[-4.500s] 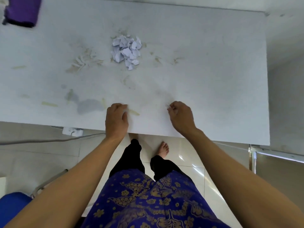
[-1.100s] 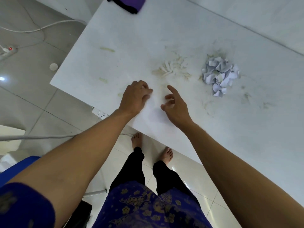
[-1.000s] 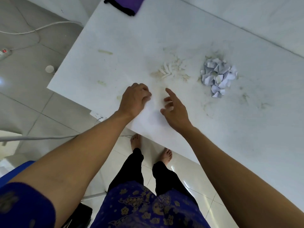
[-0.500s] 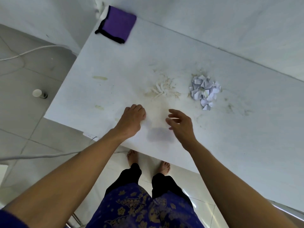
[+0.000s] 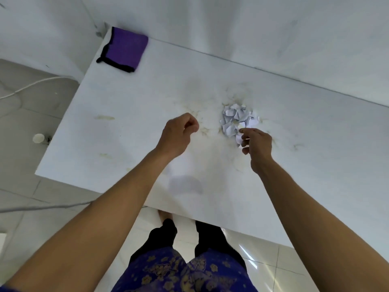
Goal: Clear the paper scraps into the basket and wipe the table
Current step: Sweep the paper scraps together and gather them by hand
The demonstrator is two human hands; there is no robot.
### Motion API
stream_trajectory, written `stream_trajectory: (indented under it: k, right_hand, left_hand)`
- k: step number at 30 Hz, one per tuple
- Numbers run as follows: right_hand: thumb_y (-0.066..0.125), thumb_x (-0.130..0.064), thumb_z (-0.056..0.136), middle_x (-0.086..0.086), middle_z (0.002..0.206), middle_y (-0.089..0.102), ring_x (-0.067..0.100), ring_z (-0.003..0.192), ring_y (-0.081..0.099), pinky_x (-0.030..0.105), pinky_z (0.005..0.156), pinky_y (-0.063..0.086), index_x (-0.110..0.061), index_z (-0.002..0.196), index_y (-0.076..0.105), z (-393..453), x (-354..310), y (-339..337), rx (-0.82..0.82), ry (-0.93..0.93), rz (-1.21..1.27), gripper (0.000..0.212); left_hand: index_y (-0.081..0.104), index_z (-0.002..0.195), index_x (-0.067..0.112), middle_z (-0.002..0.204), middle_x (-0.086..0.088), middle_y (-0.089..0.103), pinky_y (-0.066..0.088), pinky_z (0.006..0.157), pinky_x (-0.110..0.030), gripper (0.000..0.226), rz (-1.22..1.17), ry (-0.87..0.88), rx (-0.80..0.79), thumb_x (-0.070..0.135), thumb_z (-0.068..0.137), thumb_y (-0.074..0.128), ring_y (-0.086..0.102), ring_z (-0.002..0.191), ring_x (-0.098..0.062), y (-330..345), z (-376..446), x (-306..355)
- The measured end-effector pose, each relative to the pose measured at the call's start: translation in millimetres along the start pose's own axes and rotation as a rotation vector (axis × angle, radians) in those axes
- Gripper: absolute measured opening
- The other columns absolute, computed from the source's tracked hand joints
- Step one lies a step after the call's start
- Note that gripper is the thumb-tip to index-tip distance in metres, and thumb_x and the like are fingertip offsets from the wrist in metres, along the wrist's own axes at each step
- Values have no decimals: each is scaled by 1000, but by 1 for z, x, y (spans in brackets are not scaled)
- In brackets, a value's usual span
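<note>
We see 1 white desk (image 5: pixel 130 131) bearing 1 heap of paper scraps (image 5: pixel 236 121) near its middle and 1 folded purple cloth (image 5: pixel 125 49) at its far left corner, well apart from the heap. Yellowish smears mark the surface around the heap. Our left hand (image 5: pixel 179 135) hovers just left of the scraps, fingers curled in and holding nothing. Our right hand (image 5: pixel 257 145) reaches the heap's near edge, fingers (image 5: pixel 245 131) loosely bent; whether they pinch a scrap we cannot tell. On the floor lie 1 white cable (image 5: pixel 31 85) and 1 small white round object (image 5: pixel 38 138).

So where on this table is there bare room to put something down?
The right end of the table, past the paper scraps, is bare, as is the stretch between the purple cloth and the scraps. It is crowded around the right hand at the scraps.
</note>
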State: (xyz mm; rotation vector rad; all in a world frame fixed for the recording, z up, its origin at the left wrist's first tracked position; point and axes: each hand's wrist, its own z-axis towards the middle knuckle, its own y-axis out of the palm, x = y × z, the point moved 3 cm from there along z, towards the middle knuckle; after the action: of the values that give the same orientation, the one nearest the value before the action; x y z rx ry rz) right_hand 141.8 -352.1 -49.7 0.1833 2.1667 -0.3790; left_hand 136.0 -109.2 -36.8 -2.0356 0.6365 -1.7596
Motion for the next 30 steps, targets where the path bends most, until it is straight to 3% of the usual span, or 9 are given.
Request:
stream_trajectory:
  k: [2, 5, 10, 15, 18, 22, 24, 26, 30]
  right_hand:
    - [60, -4, 86, 6, 65, 58, 18, 53, 45, 24, 45, 30, -3, 84, 73, 13, -1, -5, -19, 16, -16, 13]
    - [63, -6, 87, 5, 62, 58, 17, 49, 44, 23, 44, 32, -6, 79, 73, 30, -3, -11, -52, 11, -54, 14]
    - [69, -15, 83, -1, 55, 61, 15, 53, 53, 32, 56, 47, -11, 70, 73, 56, -6, -21, -27, -74, -224, 14]
    - [70, -16, 71, -3, 59, 70, 22, 63, 70, 39, 67, 62, -20, 63, 75, 76, -6, -29, 35, -89, -377, 11]
    - [80, -17, 67, -5, 59, 70, 17, 62, 69, 35, 66, 61, -21, 61, 73, 83, -6, -31, 65, -92, -412, 10]
    - [87, -17, 59, -8, 63, 62, 11, 57, 56, 25, 57, 46, -14, 69, 61, 80, -13, -28, 58, -181, -427, 27]
    - [83, -17, 64, -9, 64, 59, 9, 57, 53, 23, 57, 43, -15, 74, 62, 75, -14, -25, 35, -248, -438, 23]
    - [71, -17, 75, -11, 66, 65, 8, 62, 60, 23, 62, 46, -20, 75, 69, 69, -13, -21, 17, -305, -459, 3]
    - [56, -16, 84, -6, 90, 75, 13, 81, 66, 20, 73, 42, -22, 87, 78, 57, -5, -15, 48, -382, -523, 23]
  left_hand:
    - [68, 87, 13, 83, 8, 70, 42, 67, -6, 11, -55, -36, 13, 7, 93, 61, 60, 74, 1, 8, 16, 13]
    - [71, 90, 10, 81, 6, 73, 42, 61, -7, 10, -96, -42, 8, 7, 93, 61, 60, 67, 1, 18, 34, 32]
    - [72, 95, 15, 82, 6, 74, 43, 63, -6, 18, -70, -70, -6, 8, 97, 56, 61, 64, 1, 37, 48, 42]
    - [73, 96, 16, 81, 9, 74, 50, 70, -20, 19, 46, -133, -43, 10, 95, 56, 63, 68, 0, 63, 48, 37]
    - [74, 96, 18, 80, 11, 74, 51, 72, -26, 18, 97, -135, -99, 11, 95, 57, 66, 75, -9, 81, 49, 33]
    - [74, 97, 19, 81, 11, 73, 46, 70, -20, 17, 138, -136, -103, 12, 95, 58, 64, 77, -4, 90, 46, 29]
    - [73, 96, 21, 82, 12, 72, 45, 70, -18, 16, 160, -140, -82, 13, 94, 59, 63, 77, -3, 83, 38, 22]
    - [72, 94, 23, 83, 13, 71, 44, 70, -18, 14, 199, -150, -38, 15, 93, 61, 61, 74, -1, 67, 26, 10]
    - [73, 95, 21, 90, 7, 72, 49, 77, -27, 11, 352, -229, 72, 17, 93, 64, 61, 78, -10, 22, -13, -30]
